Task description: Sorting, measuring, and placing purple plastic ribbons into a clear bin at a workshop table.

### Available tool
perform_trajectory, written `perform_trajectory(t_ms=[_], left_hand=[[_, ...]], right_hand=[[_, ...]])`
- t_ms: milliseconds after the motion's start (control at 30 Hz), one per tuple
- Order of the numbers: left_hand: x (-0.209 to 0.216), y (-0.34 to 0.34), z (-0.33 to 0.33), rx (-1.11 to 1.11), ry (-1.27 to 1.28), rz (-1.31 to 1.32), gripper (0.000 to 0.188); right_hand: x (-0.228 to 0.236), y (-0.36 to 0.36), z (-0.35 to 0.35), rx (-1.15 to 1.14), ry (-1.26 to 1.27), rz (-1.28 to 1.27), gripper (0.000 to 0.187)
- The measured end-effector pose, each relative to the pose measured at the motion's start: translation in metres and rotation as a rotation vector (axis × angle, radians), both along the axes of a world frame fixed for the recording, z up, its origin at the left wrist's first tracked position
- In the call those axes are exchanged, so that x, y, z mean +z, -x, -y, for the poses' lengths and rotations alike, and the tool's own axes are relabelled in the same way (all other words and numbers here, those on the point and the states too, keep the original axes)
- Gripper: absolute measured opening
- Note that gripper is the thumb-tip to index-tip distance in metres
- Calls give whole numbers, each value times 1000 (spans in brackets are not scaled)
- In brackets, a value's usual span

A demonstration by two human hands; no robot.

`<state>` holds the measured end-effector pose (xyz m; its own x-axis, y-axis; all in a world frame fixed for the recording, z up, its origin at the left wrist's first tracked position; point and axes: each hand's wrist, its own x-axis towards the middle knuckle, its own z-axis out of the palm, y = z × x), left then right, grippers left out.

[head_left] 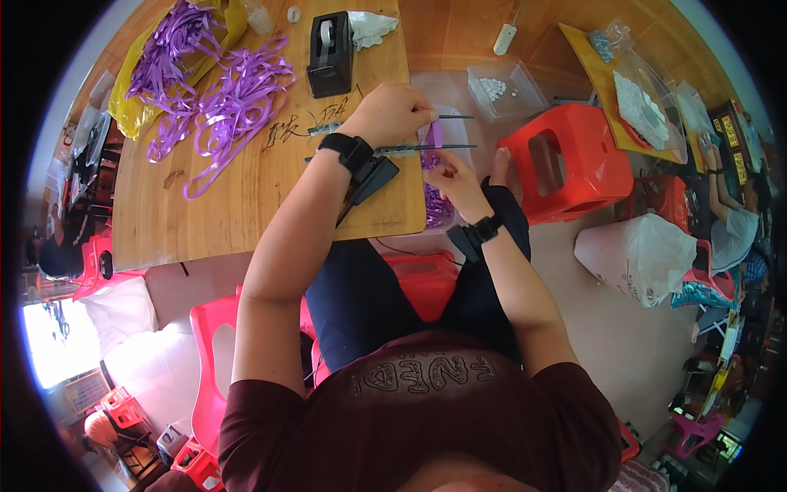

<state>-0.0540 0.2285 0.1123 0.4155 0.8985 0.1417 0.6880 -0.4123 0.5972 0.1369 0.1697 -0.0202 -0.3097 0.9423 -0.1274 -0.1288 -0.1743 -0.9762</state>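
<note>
- Head view; landmark = wooden table (pixel 361 217).
- L hand (pixel 393 111): over table's R edge; thumb + forefinger appear pinched on purple ribbon strip (pixel 436 134).
- R hand (pixel 459 187): just off table's R edge, below L hand; fingers bent, tips near strip's lower end. Can't tell if gripping or only touching.
- Ribbon strip: just beyond table's R edge, running btwn 2 dark rods, upper rod (pixel 457 117) + lower rod (pixel 455 147); both stick out past same edge, approx. parallel.
- More purple ribbon (pixel 438 197) in clear bin beside table's R edge, under hands.
- Loose ribbon heap (pixel 234 102): on table, L part, tangled loops; some spills from yellow bag (pixel 125 111) at table's far L corner.
- Tape dispenser (pixel 329 74), blk: on table, far side; crumpled white plastic (pixel 373 29) just R of it.
- Clear tub (pixel 531 94) w/ small white pcs: off table, to R.
- Red stool (pixel 602 164): R of table, nearer than tub.
- White bag (pixel 631 258): on floor, well R of table.
</note>
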Motion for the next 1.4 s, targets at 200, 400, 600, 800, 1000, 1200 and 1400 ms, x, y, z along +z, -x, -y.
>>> perform_trajectory(t_ms=[200, 400, 600, 800, 1000, 1200, 1400], left_hand=[[-4, 0, -3, -17, -34, -4, 28], [-2, 1, 1, -13, -49, -4, 26], [0, -1, 1, 1, -19, 8, 26], [-1, 0, 1, 9, -7, 17, 26], [2, 0, 2, 116, 34, 54, 30], [5, 8, 1, 309, 10, 426, 32], [19, 7, 3, 363, -9, 442, 33]], right_hand=[[-7, 0, -3, 86, 74, 87, 23], [24, -36, 74, 180, 60, 303, 22], [41, -46, 110, 177, 134, 58, 27], [82, -46, 113, 242, 77, 62, 25], [158, -55, 61, 250, -717, 332, 27], [181, -22, -49, 88, -629, 350, 36], [140, 0, -98, 123, -191, 286, 35]])
